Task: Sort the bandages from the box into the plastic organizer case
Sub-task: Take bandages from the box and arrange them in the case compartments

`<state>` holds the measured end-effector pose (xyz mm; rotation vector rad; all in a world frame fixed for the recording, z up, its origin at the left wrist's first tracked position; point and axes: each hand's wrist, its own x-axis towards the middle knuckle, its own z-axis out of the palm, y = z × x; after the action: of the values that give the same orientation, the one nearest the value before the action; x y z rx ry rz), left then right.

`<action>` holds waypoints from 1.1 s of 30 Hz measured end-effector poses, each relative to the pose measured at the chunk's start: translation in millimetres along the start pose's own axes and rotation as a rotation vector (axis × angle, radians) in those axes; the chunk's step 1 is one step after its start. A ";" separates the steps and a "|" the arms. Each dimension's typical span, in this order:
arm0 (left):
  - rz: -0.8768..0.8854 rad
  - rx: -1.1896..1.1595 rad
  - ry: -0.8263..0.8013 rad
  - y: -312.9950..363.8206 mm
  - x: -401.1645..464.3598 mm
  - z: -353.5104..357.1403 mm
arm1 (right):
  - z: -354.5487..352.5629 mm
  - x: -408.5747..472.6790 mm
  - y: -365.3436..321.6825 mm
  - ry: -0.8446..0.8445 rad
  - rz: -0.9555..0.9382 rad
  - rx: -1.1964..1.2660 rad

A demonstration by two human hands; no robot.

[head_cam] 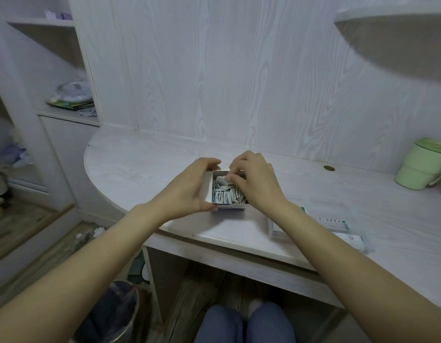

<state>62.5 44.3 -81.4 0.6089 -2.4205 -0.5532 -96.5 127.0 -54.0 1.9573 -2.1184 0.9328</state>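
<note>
An open white cardboard box [233, 206] stands on the desk near its front edge, packed with several wrapped bandages [225, 194] on end. My left hand [189, 188] grips the box's left side, thumb at the near corner and fingers over the far corner. My right hand [254, 180] reaches into the box from the right, its fingertips pinching bandages at the far end. The clear plastic organizer case [348, 231] lies flat on the desk to the right, partly hidden behind my right forearm.
A green cup [421, 167] stands at the desk's far right. The wall panel rises close behind the box. Open shelves [71, 100] with small items are at the left. A bin [115, 315] sits on the floor below the desk's curved edge.
</note>
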 end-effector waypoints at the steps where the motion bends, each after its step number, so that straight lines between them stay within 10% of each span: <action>1: 0.002 0.004 -0.002 0.7 0.0 -0.3 | -0.3 1.4 1.0 -0.022 0.024 0.041; 16: -0.020 0.048 -0.024 7.2 7.0 -2.6 | -12.3 5.7 0.2 0.200 -0.010 0.004; 24: -0.112 0.299 -0.099 -1.7 33.7 -2.0 | -21.8 23.3 11.1 0.322 0.287 0.511; 33: -0.114 -0.273 0.091 66.6 37.4 7.8 | -48.0 -8.2 27.4 0.334 0.349 0.909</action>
<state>10.8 80.3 -37.4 0.6409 -2.1848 -0.8674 -136.2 157.5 -29.0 1.4854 -2.0280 2.4181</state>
